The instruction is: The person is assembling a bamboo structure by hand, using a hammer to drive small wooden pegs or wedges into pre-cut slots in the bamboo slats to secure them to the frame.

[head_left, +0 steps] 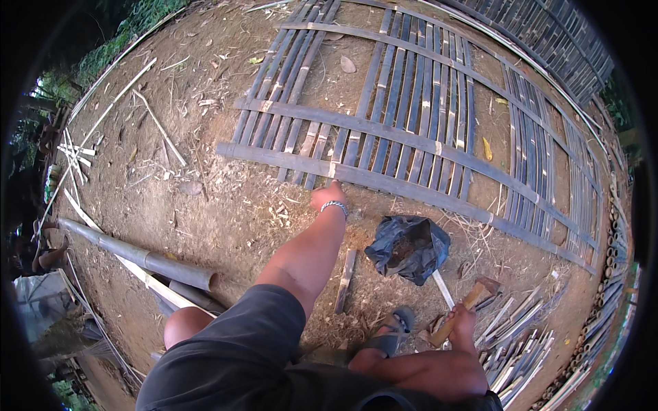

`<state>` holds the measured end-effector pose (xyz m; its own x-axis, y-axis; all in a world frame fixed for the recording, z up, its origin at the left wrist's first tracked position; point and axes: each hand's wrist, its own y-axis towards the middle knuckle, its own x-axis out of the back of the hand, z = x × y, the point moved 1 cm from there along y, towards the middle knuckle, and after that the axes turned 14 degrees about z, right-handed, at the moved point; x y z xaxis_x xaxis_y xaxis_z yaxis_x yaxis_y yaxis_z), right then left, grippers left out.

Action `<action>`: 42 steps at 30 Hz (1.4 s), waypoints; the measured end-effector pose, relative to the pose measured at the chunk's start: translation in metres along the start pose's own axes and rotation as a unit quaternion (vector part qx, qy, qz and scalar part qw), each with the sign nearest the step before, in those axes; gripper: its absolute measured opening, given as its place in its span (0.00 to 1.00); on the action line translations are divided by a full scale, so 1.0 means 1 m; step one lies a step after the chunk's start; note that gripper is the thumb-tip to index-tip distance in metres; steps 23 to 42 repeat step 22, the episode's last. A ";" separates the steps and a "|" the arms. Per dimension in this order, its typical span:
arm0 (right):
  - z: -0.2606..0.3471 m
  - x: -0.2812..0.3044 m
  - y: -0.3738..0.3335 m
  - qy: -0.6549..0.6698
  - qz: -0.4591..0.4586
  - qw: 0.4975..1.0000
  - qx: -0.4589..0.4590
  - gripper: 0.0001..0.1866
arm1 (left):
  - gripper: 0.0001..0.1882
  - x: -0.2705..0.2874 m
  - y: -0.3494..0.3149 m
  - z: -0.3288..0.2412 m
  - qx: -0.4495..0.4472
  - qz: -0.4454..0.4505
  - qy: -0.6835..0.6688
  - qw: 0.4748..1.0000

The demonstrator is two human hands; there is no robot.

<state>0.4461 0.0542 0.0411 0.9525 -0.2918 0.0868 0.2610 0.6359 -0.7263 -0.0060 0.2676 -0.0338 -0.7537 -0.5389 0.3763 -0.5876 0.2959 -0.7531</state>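
Note:
My left hand (324,196), with a braided bracelet at the wrist, reaches forward to the near rail (274,157) of a bamboo lattice panel lying on the ground. Its fingers are closed at the lower end of a bamboo slat (351,148), partly hidden by the hand itself. Low on the right, my right hand (462,326) grips the wooden handle of a hammer (473,296), whose small brownish head points up and away. Between the two hands sits an open black plastic bag (430,257) with brownish contents I cannot make out.
A short bamboo piece (346,281) lies in front of me, near my sandalled foot (401,320). Thick bamboo poles (147,258) rest at the left. Several split strips (524,356) are piled at the lower right. Wood shavings (281,214) litter the dirt.

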 end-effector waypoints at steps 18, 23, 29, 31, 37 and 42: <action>-0.073 0.090 0.074 -0.532 -0.143 0.832 0.063 0.41 | 0.40 0.080 0.032 -0.053 -0.457 0.113 0.668 0.576; -0.024 0.052 0.044 -0.564 -0.149 0.811 -0.040 0.44 | 0.43 0.072 0.029 -0.083 -0.415 0.147 0.729 0.525; -0.024 0.052 0.044 -0.564 -0.149 0.811 -0.040 0.44 | 0.43 0.072 0.029 -0.083 -0.415 0.147 0.729 0.525; -0.024 0.052 0.044 -0.564 -0.149 0.811 -0.040 0.44 | 0.43 0.072 0.029 -0.083 -0.415 0.147 0.729 0.525; -0.024 0.052 0.044 -0.564 -0.149 0.811 -0.040 0.44 | 0.43 0.072 0.029 -0.083 -0.415 0.147 0.729 0.525; -0.024 0.052 0.044 -0.564 -0.149 0.811 -0.040 0.44 | 0.43 0.072 0.029 -0.083 -0.415 0.147 0.729 0.525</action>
